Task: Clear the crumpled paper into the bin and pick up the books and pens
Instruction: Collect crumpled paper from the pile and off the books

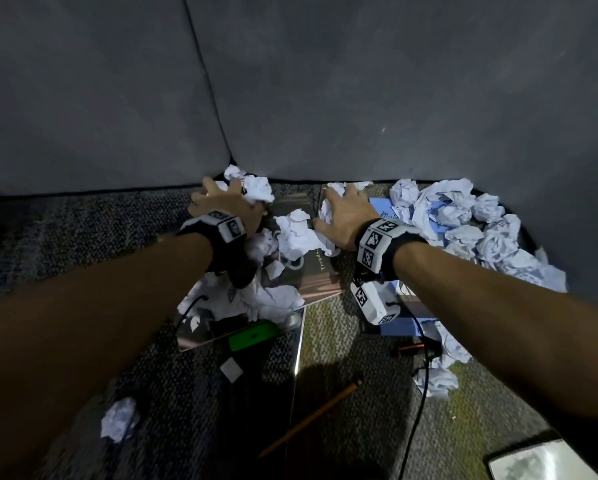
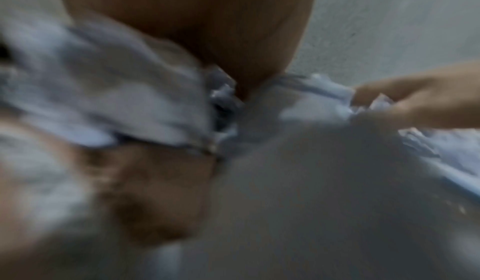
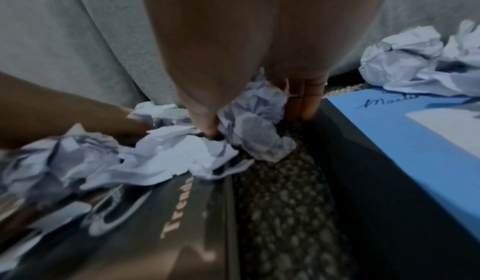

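Note:
Crumpled white paper lies heaped at the foot of a grey sofa (image 1: 359, 98). My left hand (image 1: 226, 202) digs into the heap beside a paper ball (image 1: 257, 192), fingers curled into the wad (image 2: 103, 99); that wrist view is blurred. My right hand (image 1: 346, 209) pinches another paper ball (image 3: 257, 136) between thumb and fingers (image 3: 303, 108). Under the paper lies a dark book titled "Trends" (image 1: 316, 277), with a blue book (image 3: 389, 132) to its right. A pencil (image 1: 311, 417) and an orange pen (image 1: 410, 348) lie on the carpet nearer me.
A black bin (image 1: 529, 237) piled with crumpled paper stands at the right against the sofa. A green object (image 1: 252, 336) rests on a glossy book (image 1: 299, 341). One loose paper ball (image 1: 119, 422) lies at lower left, more paper (image 1: 436, 379) at lower right. Black cables cross the carpet.

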Demonstrator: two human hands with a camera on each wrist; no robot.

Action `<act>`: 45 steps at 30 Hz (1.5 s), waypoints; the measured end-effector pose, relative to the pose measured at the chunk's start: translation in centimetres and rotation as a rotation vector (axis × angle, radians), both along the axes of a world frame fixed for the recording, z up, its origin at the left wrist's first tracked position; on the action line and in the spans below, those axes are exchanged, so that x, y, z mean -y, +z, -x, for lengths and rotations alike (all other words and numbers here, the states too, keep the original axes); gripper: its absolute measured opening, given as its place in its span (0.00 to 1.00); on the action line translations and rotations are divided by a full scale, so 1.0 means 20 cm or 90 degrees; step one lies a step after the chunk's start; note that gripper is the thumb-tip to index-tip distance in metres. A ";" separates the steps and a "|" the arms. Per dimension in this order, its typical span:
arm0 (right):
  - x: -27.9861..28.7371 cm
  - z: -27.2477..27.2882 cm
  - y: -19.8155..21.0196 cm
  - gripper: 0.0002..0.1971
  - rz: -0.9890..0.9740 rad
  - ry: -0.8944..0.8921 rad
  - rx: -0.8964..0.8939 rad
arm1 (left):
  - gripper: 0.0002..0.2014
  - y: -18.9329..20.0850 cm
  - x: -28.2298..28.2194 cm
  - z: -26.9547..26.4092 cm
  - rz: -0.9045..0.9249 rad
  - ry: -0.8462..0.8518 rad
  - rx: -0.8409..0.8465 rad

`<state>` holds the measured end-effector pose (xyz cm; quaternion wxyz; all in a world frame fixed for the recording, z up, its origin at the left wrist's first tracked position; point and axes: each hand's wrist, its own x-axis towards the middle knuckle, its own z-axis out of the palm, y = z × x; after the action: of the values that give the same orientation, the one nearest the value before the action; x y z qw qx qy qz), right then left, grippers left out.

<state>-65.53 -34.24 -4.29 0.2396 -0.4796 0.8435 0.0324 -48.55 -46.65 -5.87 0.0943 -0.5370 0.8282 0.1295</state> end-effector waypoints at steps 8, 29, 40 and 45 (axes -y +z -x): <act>-0.10 -0.04 0.02 0.21 0.239 -0.074 -0.014 | 0.26 0.21 0.04 -0.20 0.072 -0.211 0.045; -0.02 -0.03 0.03 0.10 0.081 0.013 0.072 | 0.22 -0.01 0.13 0.00 -0.005 -0.257 -0.078; -0.09 -0.28 0.03 0.30 0.154 0.157 0.004 | 0.22 0.31 0.03 -0.40 0.040 -0.303 -0.108; -0.13 -0.38 -0.03 0.39 0.085 0.187 -0.030 | 0.27 0.17 -0.10 -0.69 -0.042 -0.391 -0.118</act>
<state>-57.91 -31.56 -4.98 0.1799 -0.6116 0.7701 0.0221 -34.65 -44.64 -2.44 0.0702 -0.2445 0.9520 0.1704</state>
